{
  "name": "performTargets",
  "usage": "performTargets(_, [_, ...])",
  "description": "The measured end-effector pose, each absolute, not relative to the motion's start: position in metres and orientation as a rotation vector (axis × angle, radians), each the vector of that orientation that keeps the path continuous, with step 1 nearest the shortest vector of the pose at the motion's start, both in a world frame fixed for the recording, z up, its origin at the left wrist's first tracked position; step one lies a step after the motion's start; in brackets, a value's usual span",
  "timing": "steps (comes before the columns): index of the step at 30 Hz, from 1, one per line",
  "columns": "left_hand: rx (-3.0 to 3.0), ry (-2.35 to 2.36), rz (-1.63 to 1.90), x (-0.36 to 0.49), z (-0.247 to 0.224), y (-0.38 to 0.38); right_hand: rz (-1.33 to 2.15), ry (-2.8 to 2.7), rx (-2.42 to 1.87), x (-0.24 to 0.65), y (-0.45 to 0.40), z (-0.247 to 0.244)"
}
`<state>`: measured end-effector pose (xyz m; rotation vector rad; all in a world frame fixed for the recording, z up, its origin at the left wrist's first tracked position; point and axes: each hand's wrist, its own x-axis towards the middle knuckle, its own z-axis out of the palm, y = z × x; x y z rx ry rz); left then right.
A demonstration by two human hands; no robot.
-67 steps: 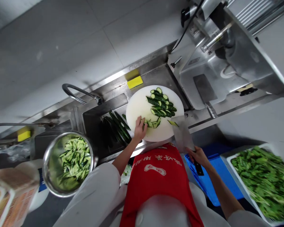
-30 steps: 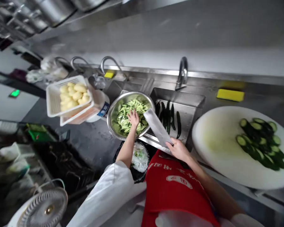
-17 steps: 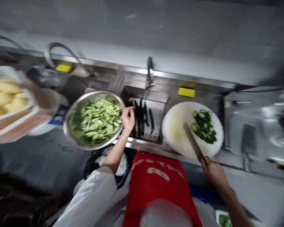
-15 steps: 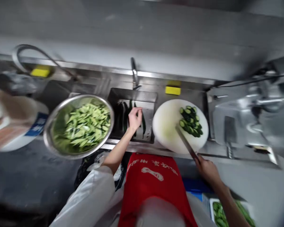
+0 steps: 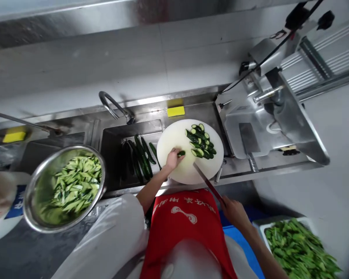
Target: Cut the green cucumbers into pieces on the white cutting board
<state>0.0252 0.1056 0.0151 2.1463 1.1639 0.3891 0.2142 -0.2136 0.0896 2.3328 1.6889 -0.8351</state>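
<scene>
On the left part of the round white cutting board (image 5: 189,174), my left hand (image 5: 173,159) has its fingers closed around a cucumber (image 5: 181,153); only a short green end shows past the fingertips. My right hand (image 5: 234,211), at the board's near right side, grips a kitchen knife (image 5: 205,179) by its handle. The blade points away from me, its tip over the board. Cut cucumber pieces (image 5: 202,141) lie grouped on the right half of the board, apart from the blade. Several whole cucumbers (image 5: 142,155) rest in the sink to the left.
A steel bowl (image 5: 31,193) of sliced cucumber stands at left, beside a white bucket (image 5: 6,224). A faucet (image 5: 113,104) rises behind the sink (image 5: 113,135). A yellow sponge (image 5: 176,111) sits behind the board. To the right lie a cleaver (image 5: 248,139) and a slicing machine (image 5: 296,116); leafy greens (image 5: 301,248) sit low.
My left hand has moved right from the sink to the cutting board with a cucumber. My right hand still holds the knife near the board. The view has swung to the right.
</scene>
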Motion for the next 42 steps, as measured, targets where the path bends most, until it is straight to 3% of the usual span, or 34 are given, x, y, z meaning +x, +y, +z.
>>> performTargets(3, [1.883,1.463,0.46,0.005,0.016,0.089,-0.848,1.73,2.31,0.212,-0.187,0.083])
performTargets(11, [1.248,1.389,0.614,0.018,0.008,0.047,-0.735,1.884,2.091,0.185,-0.104,0.086])
performTargets(17, [1.896,1.182,0.746,0.001,0.011,0.049,-0.676,1.808,2.013,0.188,-0.094,0.088])
performTargets(32, [2.34,0.634,0.304,-0.024,0.014,0.098,-0.825,1.784,2.096,0.202,-0.087,0.085])
performTargets(42, [1.322,1.142,0.544,-0.005,0.0,0.056,-0.801,1.789,2.145,0.194,-0.09,0.083])
